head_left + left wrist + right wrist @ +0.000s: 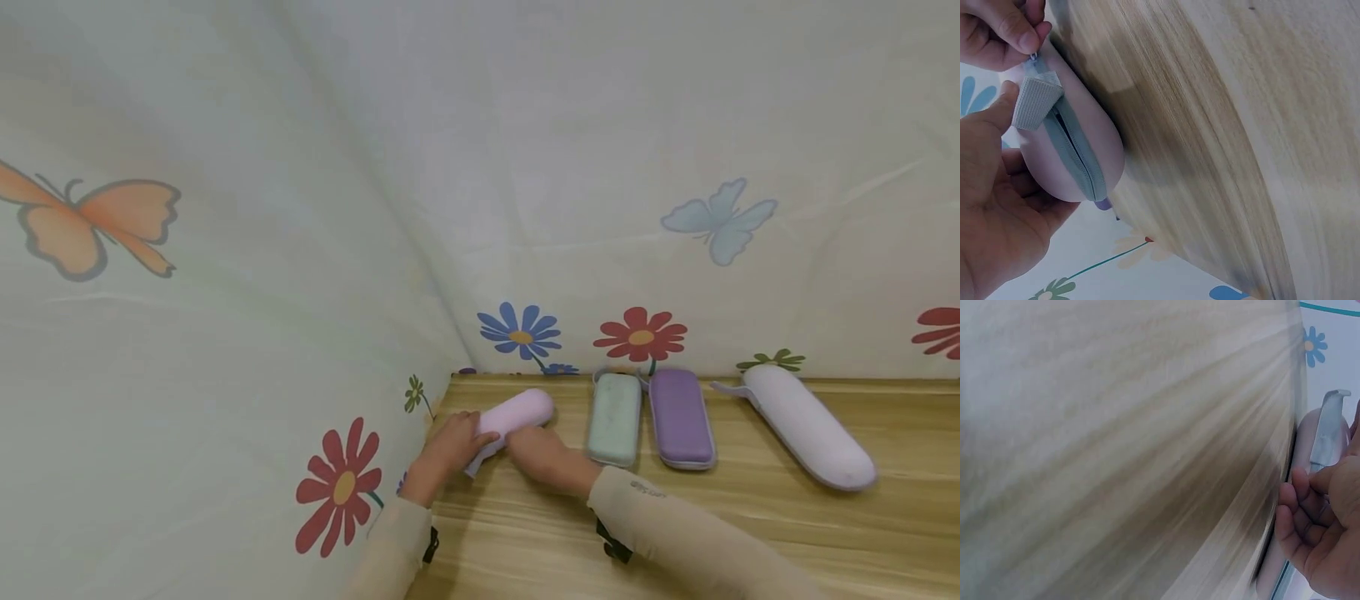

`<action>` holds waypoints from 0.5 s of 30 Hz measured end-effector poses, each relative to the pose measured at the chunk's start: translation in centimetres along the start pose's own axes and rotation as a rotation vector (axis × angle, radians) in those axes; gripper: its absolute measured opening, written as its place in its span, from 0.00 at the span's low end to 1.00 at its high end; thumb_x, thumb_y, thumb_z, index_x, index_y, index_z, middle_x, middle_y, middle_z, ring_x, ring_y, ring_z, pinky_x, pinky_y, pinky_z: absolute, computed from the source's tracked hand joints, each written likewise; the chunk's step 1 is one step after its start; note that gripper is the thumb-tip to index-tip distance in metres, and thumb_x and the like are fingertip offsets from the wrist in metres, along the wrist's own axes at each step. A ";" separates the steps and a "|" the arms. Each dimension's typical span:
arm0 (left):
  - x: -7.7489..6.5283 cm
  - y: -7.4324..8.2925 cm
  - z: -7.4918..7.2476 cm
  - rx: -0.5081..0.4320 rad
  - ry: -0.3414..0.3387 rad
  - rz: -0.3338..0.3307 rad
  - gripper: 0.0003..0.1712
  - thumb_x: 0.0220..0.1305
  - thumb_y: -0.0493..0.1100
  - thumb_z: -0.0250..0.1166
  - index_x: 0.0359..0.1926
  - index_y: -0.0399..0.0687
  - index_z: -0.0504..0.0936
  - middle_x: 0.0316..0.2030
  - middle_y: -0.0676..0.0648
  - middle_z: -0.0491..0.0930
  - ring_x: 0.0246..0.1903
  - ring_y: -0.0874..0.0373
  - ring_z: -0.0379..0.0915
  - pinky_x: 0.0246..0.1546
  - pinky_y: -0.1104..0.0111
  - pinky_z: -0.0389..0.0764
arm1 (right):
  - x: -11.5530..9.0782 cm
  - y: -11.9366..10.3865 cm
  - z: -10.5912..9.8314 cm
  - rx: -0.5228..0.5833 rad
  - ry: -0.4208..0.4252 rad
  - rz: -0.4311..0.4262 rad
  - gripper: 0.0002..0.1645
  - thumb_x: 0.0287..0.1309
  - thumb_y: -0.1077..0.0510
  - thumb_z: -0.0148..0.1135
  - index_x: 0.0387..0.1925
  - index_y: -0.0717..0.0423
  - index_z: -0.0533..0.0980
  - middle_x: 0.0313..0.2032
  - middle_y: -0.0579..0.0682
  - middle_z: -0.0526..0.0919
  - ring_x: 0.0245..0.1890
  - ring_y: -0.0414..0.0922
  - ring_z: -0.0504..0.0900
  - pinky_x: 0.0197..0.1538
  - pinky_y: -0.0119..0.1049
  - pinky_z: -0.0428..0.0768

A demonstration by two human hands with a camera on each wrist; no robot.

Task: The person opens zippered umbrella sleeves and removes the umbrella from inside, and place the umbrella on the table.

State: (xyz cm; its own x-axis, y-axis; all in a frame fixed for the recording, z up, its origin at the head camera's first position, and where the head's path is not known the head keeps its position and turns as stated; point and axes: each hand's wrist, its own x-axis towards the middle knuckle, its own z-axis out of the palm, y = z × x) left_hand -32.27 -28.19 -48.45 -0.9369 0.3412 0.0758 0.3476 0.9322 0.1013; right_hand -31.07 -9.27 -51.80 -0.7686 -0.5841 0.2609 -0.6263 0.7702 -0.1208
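Both grips clamp the pink case (516, 418) at the bench's (750, 533) left end, left hand (448, 450) cradling it, right hand (546, 460) pinching the zipper pull (1034, 57); unzipping looks begun, needing a steady pull along the track.

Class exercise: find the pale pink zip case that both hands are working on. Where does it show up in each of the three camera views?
Head view: pink case, low centre, at the table's left end, between both hands.
Left wrist view: upper left, zip facing the camera, left hand under it.
Right wrist view: right edge, partly behind the right hand.
Shared landmark: the wooden table.
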 end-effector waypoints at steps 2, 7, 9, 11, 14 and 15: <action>0.0 0.0 0.0 -0.003 0.011 -0.006 0.27 0.72 0.60 0.61 0.45 0.36 0.81 0.37 0.41 0.84 0.36 0.50 0.80 0.40 0.56 0.80 | 0.0 -0.4 0.0 -0.003 0.022 -0.028 0.12 0.62 0.62 0.64 0.23 0.52 0.74 0.20 0.47 0.77 0.21 0.43 0.80 0.20 0.38 0.79; 0.0 0.1 -0.1 -0.030 0.009 -0.036 0.25 0.71 0.61 0.62 0.40 0.41 0.81 0.31 0.46 0.81 0.28 0.56 0.74 0.33 0.59 0.77 | 0.1 -0.8 -0.1 -0.010 0.066 -0.070 0.12 0.61 0.61 0.65 0.23 0.52 0.76 0.19 0.48 0.79 0.21 0.44 0.82 0.19 0.38 0.79; 0.1 0.1 -0.2 -0.028 0.011 -0.038 0.25 0.71 0.61 0.62 0.41 0.40 0.81 0.31 0.46 0.81 0.28 0.56 0.74 0.33 0.59 0.77 | 0.1 -0.8 -0.1 0.001 0.072 -0.056 0.12 0.63 0.60 0.64 0.23 0.53 0.77 0.20 0.48 0.79 0.21 0.45 0.83 0.19 0.39 0.79; 0.1 0.1 -0.2 -0.012 0.012 -0.040 0.26 0.71 0.62 0.61 0.41 0.41 0.81 0.32 0.46 0.82 0.29 0.55 0.75 0.33 0.58 0.78 | 0.2 -0.7 -0.1 0.028 0.071 -0.036 0.12 0.64 0.59 0.64 0.24 0.53 0.77 0.20 0.49 0.80 0.21 0.46 0.83 0.20 0.40 0.79; -0.1 0.1 -0.1 0.002 0.018 -0.033 0.27 0.71 0.62 0.61 0.42 0.41 0.81 0.32 0.46 0.82 0.29 0.54 0.76 0.33 0.58 0.78 | 0.1 -0.7 -0.1 0.055 0.045 -0.022 0.13 0.66 0.58 0.64 0.24 0.53 0.77 0.20 0.49 0.80 0.22 0.46 0.83 0.20 0.41 0.79; -0.1 0.1 0.0 0.000 0.019 -0.029 0.27 0.71 0.62 0.61 0.42 0.41 0.81 0.32 0.46 0.82 0.29 0.54 0.76 0.33 0.58 0.78 | 0.1 -0.7 -0.1 0.067 0.038 -0.020 0.14 0.66 0.57 0.64 0.24 0.53 0.77 0.20 0.49 0.80 0.22 0.46 0.83 0.21 0.41 0.80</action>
State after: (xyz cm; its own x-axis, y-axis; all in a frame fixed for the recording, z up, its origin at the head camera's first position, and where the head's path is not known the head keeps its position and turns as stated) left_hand -32.13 -28.11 -48.41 -0.9458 0.3116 0.0913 0.3202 0.9417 0.1037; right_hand -30.68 -9.83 -51.59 -0.7511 -0.5881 0.2999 -0.6499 0.7387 -0.1791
